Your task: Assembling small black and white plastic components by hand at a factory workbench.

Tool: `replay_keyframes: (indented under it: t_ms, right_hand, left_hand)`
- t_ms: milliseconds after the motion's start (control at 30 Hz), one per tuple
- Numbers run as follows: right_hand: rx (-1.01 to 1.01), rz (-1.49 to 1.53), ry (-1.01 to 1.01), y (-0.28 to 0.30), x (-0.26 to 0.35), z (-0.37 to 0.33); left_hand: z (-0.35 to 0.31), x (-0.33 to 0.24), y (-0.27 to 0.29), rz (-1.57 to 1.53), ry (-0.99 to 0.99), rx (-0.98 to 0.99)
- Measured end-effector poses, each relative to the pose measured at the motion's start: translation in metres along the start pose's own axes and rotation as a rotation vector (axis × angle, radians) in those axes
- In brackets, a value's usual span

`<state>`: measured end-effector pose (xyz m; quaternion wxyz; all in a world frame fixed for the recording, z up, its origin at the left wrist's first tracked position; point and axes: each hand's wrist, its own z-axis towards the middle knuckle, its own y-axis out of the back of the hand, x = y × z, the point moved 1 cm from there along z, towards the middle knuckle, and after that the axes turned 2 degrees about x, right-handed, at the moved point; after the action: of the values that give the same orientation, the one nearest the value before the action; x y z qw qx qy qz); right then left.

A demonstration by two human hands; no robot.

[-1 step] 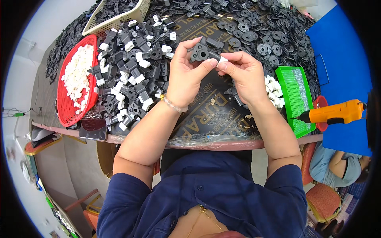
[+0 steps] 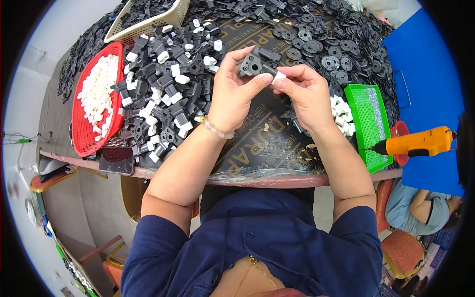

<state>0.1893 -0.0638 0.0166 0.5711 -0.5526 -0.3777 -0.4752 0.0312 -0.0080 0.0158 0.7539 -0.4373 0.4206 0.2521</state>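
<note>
Above the middle of the table, my left hand [image 2: 233, 99] is closed around a black plastic part [image 2: 253, 67] with round holes and a stub on its right side. My right hand [image 2: 310, 99] pinches a small white plastic piece [image 2: 279, 76] between thumb and fingers, at the end of that stub. The white piece touches the stub; how far it is pushed on is hidden by my fingertips. Left of my left hand lies a pile of black parts with white ends [image 2: 163, 91]. Loose white pieces [image 2: 342, 115] lie just right of my right wrist.
A red basket [image 2: 79, 133] of white pieces stands left, near a dark phone-like slab [image 2: 117, 161]. Black discs [image 2: 310, 46] cover the back right. An orange power screwdriver [image 2: 418, 142] hangs over a green tray [image 2: 354, 106] of small metal bits. A cream basket [image 2: 148, 30] stands behind.
</note>
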Motion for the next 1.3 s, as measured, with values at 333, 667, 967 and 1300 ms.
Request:
replay_keyframes:
  t_ms: [333, 667, 967, 1300]
  right_hand:
    - [0.318, -0.253, 0.321, -0.038, 0.051, 0.046]
    - [0.400, -1.334, 0.469, -0.195, -0.017, 0.194]
    - [0.250, -1.273, 0.558, -0.100, 0.022, 0.161]
    - [-0.153, -1.796, 0.104, 0.086, 0.012, 0.034]
  left_hand:
    - [0.002, -0.005, -0.003, -0.737, 0.409, 0.150]
    - [0.009, 0.021, 0.018, -0.718, 0.440, -0.183]
    - [0.013, 0.027, 0.033, -0.698, 0.447, -0.269]
    - [0.015, 0.038, 0.025, 1.121, -0.307, 0.034]
